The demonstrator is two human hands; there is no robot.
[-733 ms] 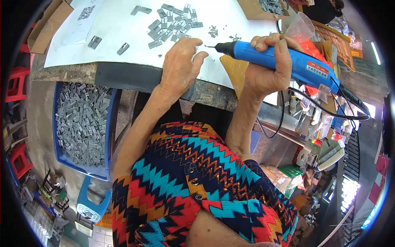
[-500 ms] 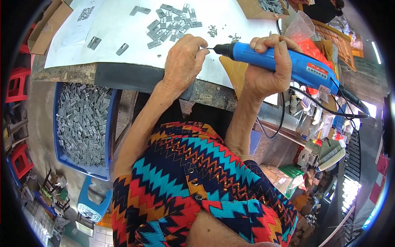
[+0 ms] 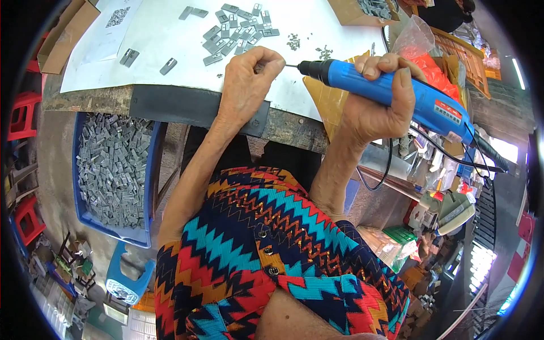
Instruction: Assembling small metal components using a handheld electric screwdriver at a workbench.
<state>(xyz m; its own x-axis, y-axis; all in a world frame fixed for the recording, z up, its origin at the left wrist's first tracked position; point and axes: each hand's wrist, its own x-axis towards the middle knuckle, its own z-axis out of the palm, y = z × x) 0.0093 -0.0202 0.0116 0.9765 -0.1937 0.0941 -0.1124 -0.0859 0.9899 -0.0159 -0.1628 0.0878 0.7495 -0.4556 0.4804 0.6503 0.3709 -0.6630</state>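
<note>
Your right hand [image 3: 382,96] is wrapped firmly around 1 blue powered driver [image 3: 433,105], fingers over the top of its body and thumb laid along the near side; the tool slants across the table's right front edge, nose toward your left. Your left hand [image 3: 249,82] has its thumb and forefinger drawn together at the tips, a small gap showing farther back between them; the driver's 1 thin bit [image 3: 292,66] reaches right up to those fingertips, but you cannot tell whether something tiny sits between them. Beyond your left hand, on the white sheet [image 3: 147,34], lies 1 cluster of gray pieces [image 3: 235,34], upwards of 20, overlapping too much for an exact count. Left of it lie 2 loose ones [image 3: 192,12] near the far edge, 2 side by side [image 3: 129,57] and 1 on its own [image 3: 168,66]. Past the bit are 2 main heaps of tiny parts [image 3: 293,41], too small to count. Also at the table are 2 cardboard boxes [image 3: 71,37], and below on your left 1 blue tub [image 3: 150,195] holds far more gray pieces than can be counted.
</note>
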